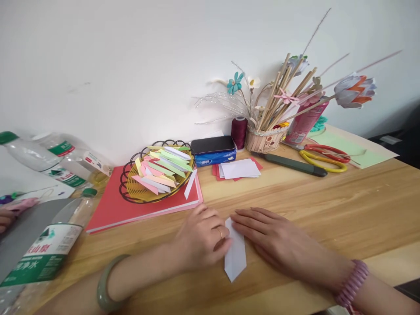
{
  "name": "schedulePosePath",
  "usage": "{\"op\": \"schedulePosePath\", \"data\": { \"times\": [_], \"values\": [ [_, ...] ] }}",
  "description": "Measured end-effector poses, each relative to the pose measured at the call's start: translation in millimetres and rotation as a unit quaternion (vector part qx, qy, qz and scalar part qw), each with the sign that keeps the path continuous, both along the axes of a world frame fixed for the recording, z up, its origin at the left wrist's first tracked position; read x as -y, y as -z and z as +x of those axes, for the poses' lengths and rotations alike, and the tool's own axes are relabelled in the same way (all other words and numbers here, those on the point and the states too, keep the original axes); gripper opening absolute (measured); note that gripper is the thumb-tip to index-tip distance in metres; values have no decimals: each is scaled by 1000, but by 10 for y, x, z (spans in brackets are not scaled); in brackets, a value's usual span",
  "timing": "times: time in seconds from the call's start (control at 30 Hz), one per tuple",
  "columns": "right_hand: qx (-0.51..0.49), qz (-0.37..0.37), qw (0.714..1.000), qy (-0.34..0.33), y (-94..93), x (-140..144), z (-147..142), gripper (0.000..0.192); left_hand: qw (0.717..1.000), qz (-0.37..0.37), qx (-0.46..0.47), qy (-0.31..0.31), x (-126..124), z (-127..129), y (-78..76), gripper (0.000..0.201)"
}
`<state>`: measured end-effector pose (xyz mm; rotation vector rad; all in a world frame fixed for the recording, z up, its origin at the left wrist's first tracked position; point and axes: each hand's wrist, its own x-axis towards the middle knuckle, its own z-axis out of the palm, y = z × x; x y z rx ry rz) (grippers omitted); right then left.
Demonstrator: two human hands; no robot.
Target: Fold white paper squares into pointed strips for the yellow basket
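From the head camera, both forearms run out of the picture at the bottom edge, so only the hands and wrists show. The folded white paper point(235, 256) lies on the wooden bench point(328, 210) near its front edge, between the two hands; its upper end is hidden under them and only the pointed lower end shows clearly. The left hand point(201, 238) rests curled on the paper's left edge, its fingers point(210, 216) bent and close together, pressing down rather than pinching. The right hand point(272, 238) lies flat, its fingers point(249, 215) straight, slightly spread, tips on the paper's top right.

At far left another person's hand point(5, 218) is cut off by the frame, beside blurred plastic bottles point(49, 249) whose labels are hard to read.

Behind the hands, a red folder point(114, 205) carries a wire basket point(154, 175) of coloured folded strips. To the right lie a black tin point(212, 144) on a blue tissue pack point(213, 158), a stack of white and red paper squares point(239, 168), a spool of dark thread point(239, 131), and a woven pot point(264, 140) of sticks and paper flowers. Further right lie a dark knife point(293, 164) and red-and-yellow scissors point(323, 157) by a green sheet point(348, 146).

The bench is bare wood to the right of the hands up to its right edge; the folder sits close behind the left hand.
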<state>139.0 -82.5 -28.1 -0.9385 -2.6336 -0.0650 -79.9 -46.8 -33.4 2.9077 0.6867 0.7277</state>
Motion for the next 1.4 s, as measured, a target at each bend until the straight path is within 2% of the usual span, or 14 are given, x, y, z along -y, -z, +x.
{"op": "schedulePosePath", "data": {
  "times": [0.13,0.2,0.3,0.4,0.5,0.67,0.8,0.93,1.1,1.23,1.4],
  "values": [
    [36,77,995,55,46,-11,-28,30,999,42,-16,3,21,-7,-16,27],
    [53,86,993,66,33,12,-29,28,997,66,-31,-2,9,-14,-3,28],
    [68,55,994,62,8,34,0,25,994,98,-39,-5,-14,-18,16,16],
    [60,25,996,63,-7,28,35,22,991,125,-42,5,-14,-18,22,20],
    [41,28,997,64,-16,17,50,21,990,134,-46,17,7,-19,26,31],
    [22,2,999,47,-16,7,56,18,980,194,-44,27,12,-9,43,19],
    [10,-4,999,46,28,-3,51,21,985,167,-33,2,-19,-7,49,21],
    [2,3,999,46,61,0,61,23,987,158,-23,7,-41,-16,51,18],
    [5,41,999,10,17,38,113,31,993,116,5,1,-49,-17,45,16],
    [-55,-32,996,62,17,65,86,24,997,38,59,-14,-70,-23,51,16],
    [-128,-109,977,128,99,69,14,17,993,-86,74,-40,-110,-36,54,16]
  ]
}}
